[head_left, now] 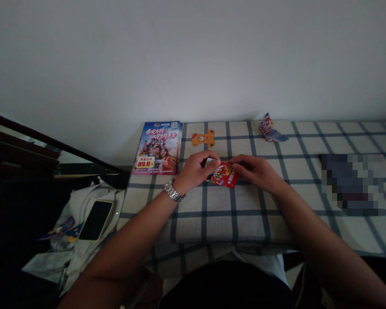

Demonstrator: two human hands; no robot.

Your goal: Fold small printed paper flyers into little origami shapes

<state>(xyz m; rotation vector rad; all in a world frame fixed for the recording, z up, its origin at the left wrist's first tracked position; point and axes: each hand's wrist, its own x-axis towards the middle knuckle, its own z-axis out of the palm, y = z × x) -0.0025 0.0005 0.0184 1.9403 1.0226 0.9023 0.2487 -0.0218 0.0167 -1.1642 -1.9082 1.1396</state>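
Checked cloth (247, 227), widest thing here, under both hands. Leaflets (159, 146) flat on it, beyond the left wrist. Left hand (197, 171) and right hand (257, 171) face each other near mid-cloth, a gap between them. Phone (96, 219) lower left, off the cloth. Red card (224, 176) bridges that gap: left fingers pinched on its left end, right thumb and fingers closed at its right edge. Long axis roughly hand to hand, right end slanting towards the body; neither hand nearer. Crumpled paper (272, 131) beyond right hand. Bear (203, 138) flat, just beyond left hand.
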